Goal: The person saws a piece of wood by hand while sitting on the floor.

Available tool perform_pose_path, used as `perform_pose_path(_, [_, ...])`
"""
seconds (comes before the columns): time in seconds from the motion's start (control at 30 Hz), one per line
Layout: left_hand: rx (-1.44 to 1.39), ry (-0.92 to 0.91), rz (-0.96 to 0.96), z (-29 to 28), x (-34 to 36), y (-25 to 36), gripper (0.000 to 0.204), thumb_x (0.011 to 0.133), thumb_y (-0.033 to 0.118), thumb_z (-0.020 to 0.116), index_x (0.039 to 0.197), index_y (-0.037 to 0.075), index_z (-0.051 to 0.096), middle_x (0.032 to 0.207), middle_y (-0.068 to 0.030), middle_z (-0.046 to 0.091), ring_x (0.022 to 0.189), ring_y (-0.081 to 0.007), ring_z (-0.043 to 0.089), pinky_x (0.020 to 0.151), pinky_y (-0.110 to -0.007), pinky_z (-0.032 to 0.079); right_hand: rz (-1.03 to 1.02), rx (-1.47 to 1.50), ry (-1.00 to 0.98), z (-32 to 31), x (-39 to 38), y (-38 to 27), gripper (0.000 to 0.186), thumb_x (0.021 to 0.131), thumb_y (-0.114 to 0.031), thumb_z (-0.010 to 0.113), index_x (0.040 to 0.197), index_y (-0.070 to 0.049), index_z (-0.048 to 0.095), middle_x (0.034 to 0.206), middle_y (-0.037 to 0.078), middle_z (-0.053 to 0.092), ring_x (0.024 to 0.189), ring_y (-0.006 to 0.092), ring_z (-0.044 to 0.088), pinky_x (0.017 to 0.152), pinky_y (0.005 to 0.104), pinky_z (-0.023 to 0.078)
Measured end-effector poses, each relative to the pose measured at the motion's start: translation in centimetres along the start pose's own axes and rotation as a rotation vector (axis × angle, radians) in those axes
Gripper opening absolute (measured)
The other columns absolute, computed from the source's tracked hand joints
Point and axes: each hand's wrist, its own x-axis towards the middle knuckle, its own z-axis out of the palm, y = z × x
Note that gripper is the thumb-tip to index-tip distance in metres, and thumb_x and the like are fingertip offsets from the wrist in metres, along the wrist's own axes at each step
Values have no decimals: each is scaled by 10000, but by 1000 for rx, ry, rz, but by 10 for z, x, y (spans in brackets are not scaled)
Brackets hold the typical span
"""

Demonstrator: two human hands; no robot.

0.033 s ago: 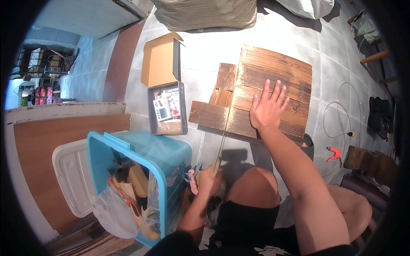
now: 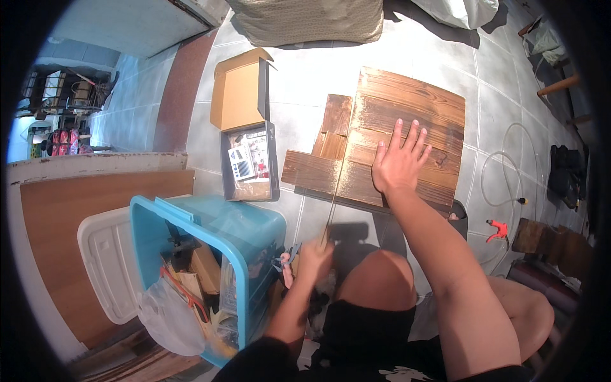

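My left hand (image 2: 316, 258) is closed round the handle end of a hand saw (image 2: 333, 207), its thin blade seen almost edge-on. The blade meets the near edge of a brown wooden board (image 2: 439, 105), where pale sawdust lies along a straight line running away from me. My right hand (image 2: 402, 159) presses flat on the board with its fingers spread, to the right of that line. Smaller planks (image 2: 309, 169) show at the board's left side; whether they are joined to it I cannot tell.
A blue plastic bin (image 2: 242, 254) lies on its side at left, with tools inside and a white lid (image 2: 105, 267) beside it. Pink-handled pliers (image 2: 286, 270) are near my left wrist. An opened cardboard box (image 2: 273, 162) stands beyond. A red spray nozzle (image 2: 498, 230) and clear hose lie right.
My left hand has moved a little away from me, along the line of the saw. My right hand and the board have stayed in place.
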Motion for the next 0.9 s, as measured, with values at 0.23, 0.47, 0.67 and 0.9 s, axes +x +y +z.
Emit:
perform_pose_path(0.23, [-80, -11, -163, 9, -4, -4, 279, 904, 229, 664, 805, -30, 636, 608, -105, 558, 581, -187, 540, 560, -393, 437, 6, 7, 12, 3, 2, 10, 684, 1064, -433, 370, 1659, -136, 207, 1726, 192, 91, 1596, 401, 28, 1273, 585, 24])
perform_pose_path(0.47, [-59, -107, -112, -17, 39, 48, 278, 902, 239, 638, 862, -37, 644, 672, -231, 601, 625, -296, 614, 605, -464, 478, 14, -13, -15, 8, -4, 6, 682, 1068, -436, 361, 1661, -142, 196, 1728, 187, 83, 1597, 401, 16, 1274, 583, 11])
perform_pose_path(0.67, [-95, -140, -187, -26, -2, 30, 219, 898, 187, 652, 892, -32, 651, 706, -219, 630, 662, -312, 642, 648, -454, 489, 6, -12, -10, 6, 2, 8, 683, 1069, -446, 353, 1663, -148, 192, 1728, 184, 85, 1597, 397, 12, 1274, 584, 10])
perform_pose_path(0.9, [30, -67, -11, -17, 51, 41, 255, 910, 236, 668, 854, -12, 652, 676, -179, 612, 633, -282, 622, 614, -412, 487, -6, -15, -8, 3, 2, 2, 685, 1068, -451, 344, 1664, -153, 188, 1728, 181, 90, 1599, 392, 18, 1275, 585, 22])
